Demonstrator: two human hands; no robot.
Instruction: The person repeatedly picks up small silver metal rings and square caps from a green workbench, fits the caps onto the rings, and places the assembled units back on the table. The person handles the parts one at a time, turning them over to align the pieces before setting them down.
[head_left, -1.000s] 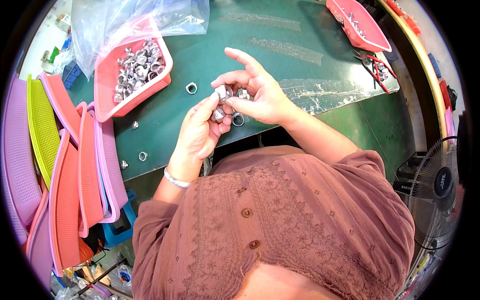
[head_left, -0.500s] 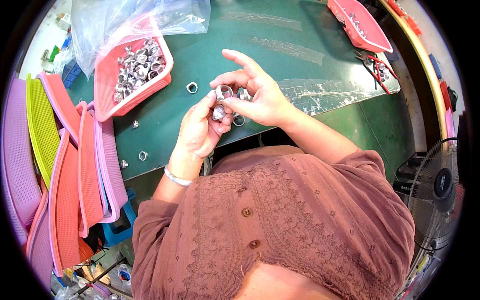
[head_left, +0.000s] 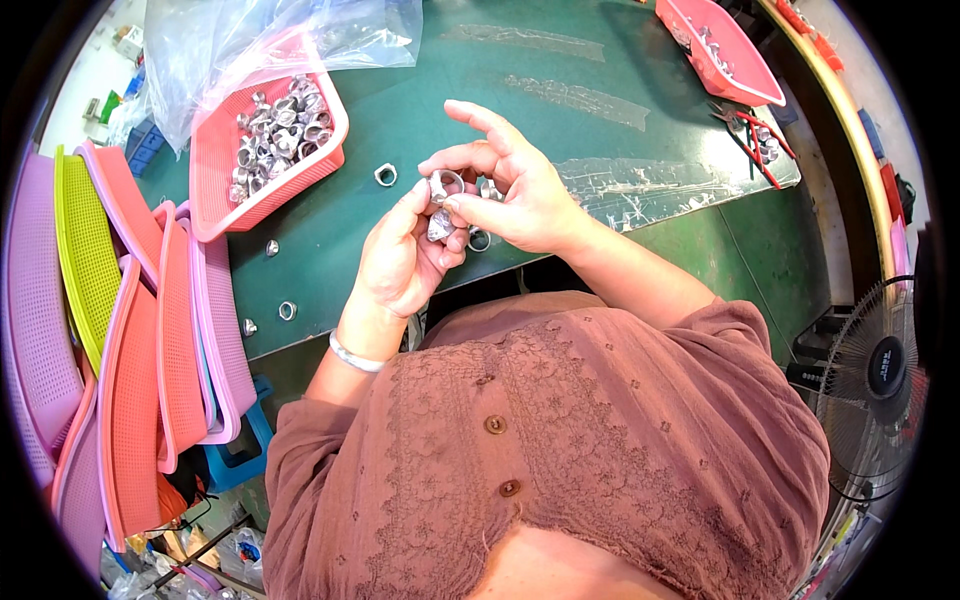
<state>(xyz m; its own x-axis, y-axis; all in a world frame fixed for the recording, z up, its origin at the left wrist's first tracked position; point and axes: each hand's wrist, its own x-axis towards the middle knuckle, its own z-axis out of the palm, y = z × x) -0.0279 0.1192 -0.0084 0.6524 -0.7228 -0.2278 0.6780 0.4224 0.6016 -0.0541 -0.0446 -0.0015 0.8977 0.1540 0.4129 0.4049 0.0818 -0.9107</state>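
Note:
Above the near edge of the green table, my left hand [head_left: 396, 268] is closed on a silver metal ring [head_left: 438, 188] between thumb and fingertips. My right hand [head_left: 528, 200] pinches the same ring from the other side, its index finger raised away. A second silver ring [head_left: 440, 226] is tucked in the curled lower fingers of my left hand. Another silvery piece [head_left: 489, 190] shows beside the right palm; whether it is held or lies behind cannot be told. Just below the right hand, a loose ring [head_left: 480, 248] is on the table, and another [head_left: 379, 176] lies beyond the left.
A pink basket [head_left: 205, 190] heaped with rings stands at the left, under a clear plastic bag [head_left: 350, 35]. Several stacked baskets [head_left: 130, 400] lean at the far left. Red-handled pliers [head_left: 755, 150] and a second pink basket [head_left: 765, 88] sit at the right, with a fan [head_left: 885, 365] nearby.

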